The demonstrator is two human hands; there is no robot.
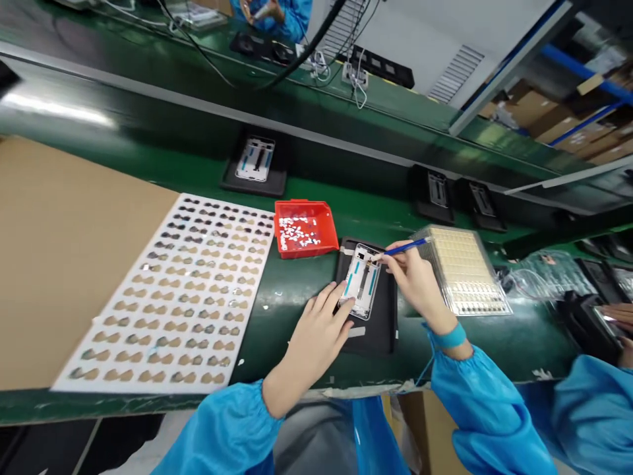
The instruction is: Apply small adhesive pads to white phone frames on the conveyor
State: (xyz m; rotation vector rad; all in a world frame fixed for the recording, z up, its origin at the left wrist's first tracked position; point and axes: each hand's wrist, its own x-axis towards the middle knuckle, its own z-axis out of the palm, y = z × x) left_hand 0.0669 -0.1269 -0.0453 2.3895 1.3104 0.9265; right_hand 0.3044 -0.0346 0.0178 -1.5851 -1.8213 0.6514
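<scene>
In front of me a phone housing (pixel 366 280) with blue strips and a dark flex cable lies in a black tray (pixel 383 323). My left hand (pixel 324 323) rests on its lower left edge, fingers stretched out and slightly apart. Between the fingers of my right hand (pixel 413 274) is a blue pen-like tool (pixel 406 247). Its pale tip touches or hovers just over the housing's upper right part; which of the two I cannot tell. A wristband with a cord circles my right wrist.
A red bin (pixel 324 231) of small white pieces stands behind the tray. To the left lies a white foam sheet (pixel 247 316) with rows of cut-outs, beside cardboard (pixel 74 264). Stacked clear trays (pixel 469 270) stand right. Another phone housing (pixel 256 158) sits farther back. A co-worker's sleeve (pixel 593 402) shows at right.
</scene>
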